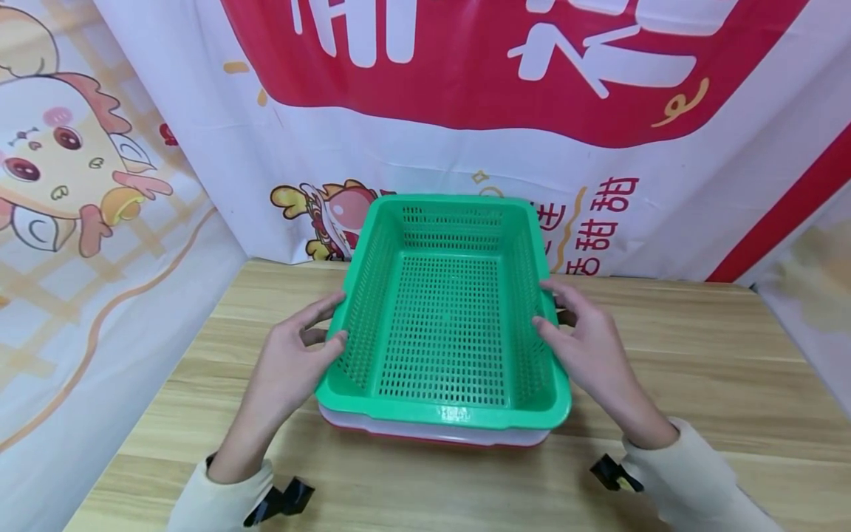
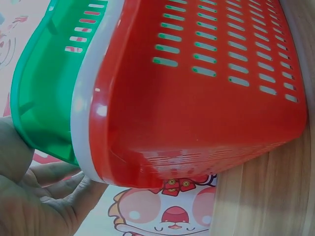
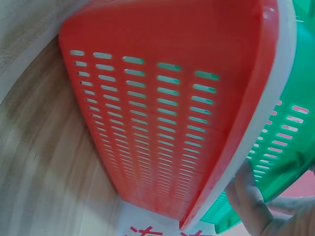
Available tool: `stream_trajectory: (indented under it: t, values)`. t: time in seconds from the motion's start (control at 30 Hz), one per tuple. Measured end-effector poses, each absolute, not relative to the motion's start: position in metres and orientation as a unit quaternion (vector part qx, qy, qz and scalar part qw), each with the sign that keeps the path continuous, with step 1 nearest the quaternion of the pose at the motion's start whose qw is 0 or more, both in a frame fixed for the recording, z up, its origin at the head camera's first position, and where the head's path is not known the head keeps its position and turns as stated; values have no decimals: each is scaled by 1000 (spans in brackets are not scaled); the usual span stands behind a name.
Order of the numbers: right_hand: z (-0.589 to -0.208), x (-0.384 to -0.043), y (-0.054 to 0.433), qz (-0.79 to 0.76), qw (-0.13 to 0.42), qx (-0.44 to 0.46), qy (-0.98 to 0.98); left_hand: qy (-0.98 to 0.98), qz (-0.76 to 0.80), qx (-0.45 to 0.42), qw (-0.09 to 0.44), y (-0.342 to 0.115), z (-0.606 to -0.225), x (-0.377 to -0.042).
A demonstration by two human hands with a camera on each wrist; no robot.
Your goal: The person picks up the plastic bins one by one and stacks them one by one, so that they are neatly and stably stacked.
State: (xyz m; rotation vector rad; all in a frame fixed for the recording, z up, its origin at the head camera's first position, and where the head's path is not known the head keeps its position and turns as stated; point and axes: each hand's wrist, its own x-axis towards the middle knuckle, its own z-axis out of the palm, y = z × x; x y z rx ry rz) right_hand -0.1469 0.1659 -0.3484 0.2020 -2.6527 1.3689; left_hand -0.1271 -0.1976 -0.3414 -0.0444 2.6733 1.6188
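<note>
A green plastic basket (image 1: 459, 415) with slotted walls sits nested in a white basket (image 2: 81, 108), which is inside a red basket (image 2: 142, 108). In both wrist views the green wall stands out above the white rim. My left hand (image 1: 289, 362) grips the green basket's left rim, thumb on top and fingers beneath. On the opposite side, my right hand (image 1: 593, 341) holds the right rim between thumb and fingers. The green basket's inside shows only its perforated floor. From the head view, the lower baskets are mostly hidden beneath it.
The stack is on a wood-grain table (image 1: 698, 355). A printed cloth (image 1: 425, 155) with red and white lettering hangs behind, near the table's back edge. Another patterned cloth (image 1: 133, 295) hangs at the left.
</note>
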Motion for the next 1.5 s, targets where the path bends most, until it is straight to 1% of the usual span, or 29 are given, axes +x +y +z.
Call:
stream_trajectory:
  t: [0.33, 1.03, 1.5]
  values:
    - [-352, -149, 163, 432, 84, 64, -895, 876, 480, -19, -33, -196, -348, -126]
    - [-358, -153, 163, 411, 89, 59, -905, 891, 451, -40, -41, -195, -351, -124]
    - [-361, -154, 160, 401, 95, 59, -909, 907, 414, -30, -65, -195, -355, -124]
